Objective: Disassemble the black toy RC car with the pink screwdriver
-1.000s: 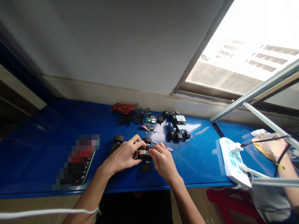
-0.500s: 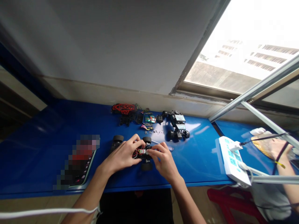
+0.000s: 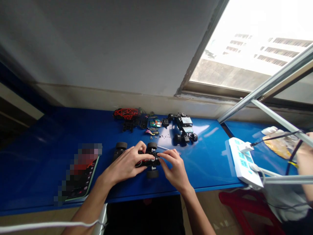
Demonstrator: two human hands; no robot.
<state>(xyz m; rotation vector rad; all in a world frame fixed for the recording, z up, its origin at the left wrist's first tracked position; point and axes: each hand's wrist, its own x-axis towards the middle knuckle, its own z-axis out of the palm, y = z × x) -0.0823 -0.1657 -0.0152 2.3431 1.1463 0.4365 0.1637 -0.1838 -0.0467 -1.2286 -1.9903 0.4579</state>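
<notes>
A black toy car chassis (image 3: 152, 164) with thick wheels and exposed red and white wires lies on the blue table in front of me. My left hand (image 3: 128, 162) is closed over its middle, its index finger reaching forward to the axle area and its thumb along the near side. At the chassis's right end, my right hand (image 3: 175, 168) has thumb and index finger brought together, the tips touching the part there. Whatever small piece is between them is too small to tell. Just beyond, a thin screwdriver (image 3: 163, 148) lies partly behind my right hand.
Behind are a red toy frame (image 3: 127, 113), a green car body (image 3: 156, 123), loose screws (image 3: 165, 136) and another toy car (image 3: 186, 129). A phone (image 3: 86, 184) lies left. On the right stand a power strip (image 3: 241, 161) and metal bars (image 3: 276, 117); a person's arm (image 3: 305, 160) shows beyond.
My left index finger has stretched forward over the chassis, covering the white part seen between the hands. My right fingertips have shifted slightly to the chassis's end. The view has tilted a little.
</notes>
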